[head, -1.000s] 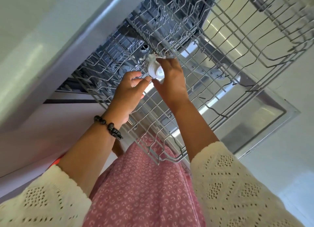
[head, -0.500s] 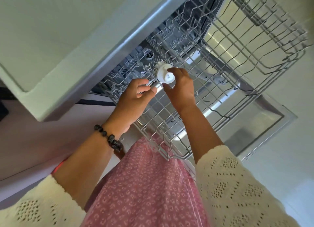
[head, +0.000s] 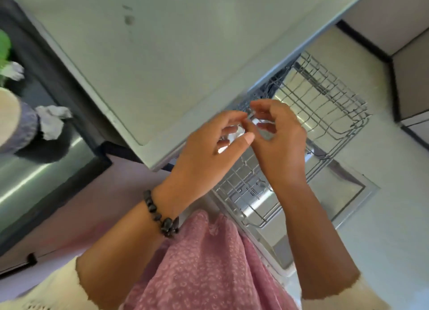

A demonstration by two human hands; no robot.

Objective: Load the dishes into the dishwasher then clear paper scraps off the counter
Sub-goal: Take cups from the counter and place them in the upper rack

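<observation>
Your left hand [head: 209, 147] and right hand [head: 276, 135] meet above the pulled-out dishwasher rack [head: 325, 105], fingertips almost touching. Between them sits a small white object [head: 235, 134], blurred and mostly hidden; it looks crumpled, perhaps a paper scrap, but you cannot be sure what it is. Your left fingers curl round it from the near side, thumb stretched toward the right hand, so the left hand seems to carry it. Your right hand is half curled, forefinger and thumb drawn toward each other as if pinching; whether it has hold of the object or only hovers beside it, the blur does not let you tell.

The rack stands empty of dishes as far as you can see, drawn out over the open dishwasher door [head: 343, 193] so both hands can work above it. The counter [head: 162, 66] juts over the rack's far left part. More crumpled paper scraps [head: 52, 122] lie well to the left, beside a pale cup [head: 14, 122]; they rest there untouched, so clearing paper is likely still ahead. Holding the object high and centred probably lets you pass it between hands or inspect it before moving on.
</observation>
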